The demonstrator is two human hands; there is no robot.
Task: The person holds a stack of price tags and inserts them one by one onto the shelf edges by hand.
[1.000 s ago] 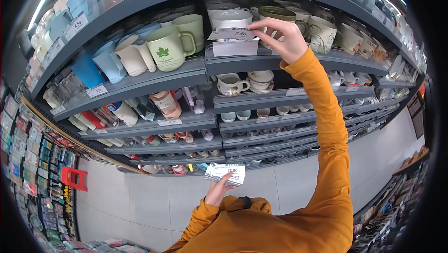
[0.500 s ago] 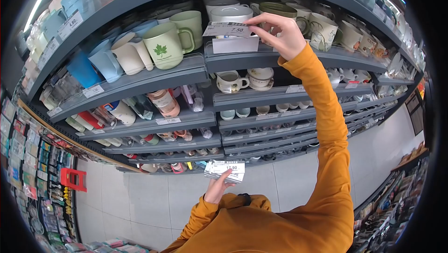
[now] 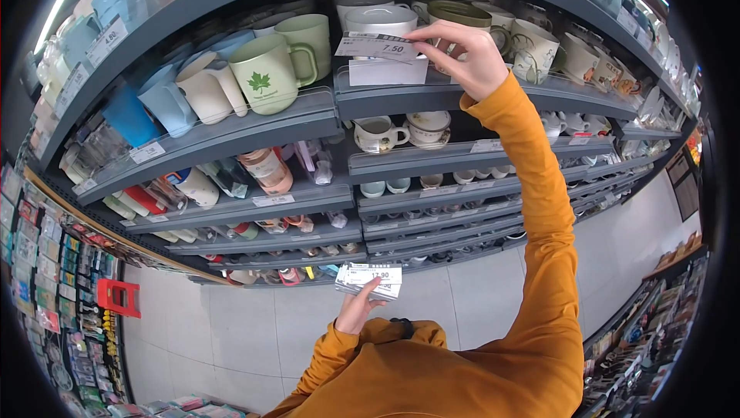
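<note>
My right hand (image 3: 465,54) pinches the right end of a printed price tag (image 3: 378,46) that reads 7.50. The tag is held at the front edge of the mug shelf, just above a blank white label (image 3: 387,72) on that edge. Behind it stand a white mug (image 3: 379,18) and an olive-green mug (image 3: 459,14). Lower down, in front of my body, my left hand (image 3: 359,310) grips a stack of price tags (image 3: 368,279), thumb on top; the upper one reads 17.90.
A light green mug (image 3: 266,75) with a leaf print stands on the shelf to the left, beside a cream mug (image 3: 208,86). Lower shelves hold cups (image 3: 378,134) and bottles (image 3: 266,170). A red stool (image 3: 119,297) is on the tiled floor (image 3: 247,325) at left.
The view has shifted slightly, and the shelves sit a little further left. The tag in my right hand tilts a bit more toward me. Both hands keep their hold.
</note>
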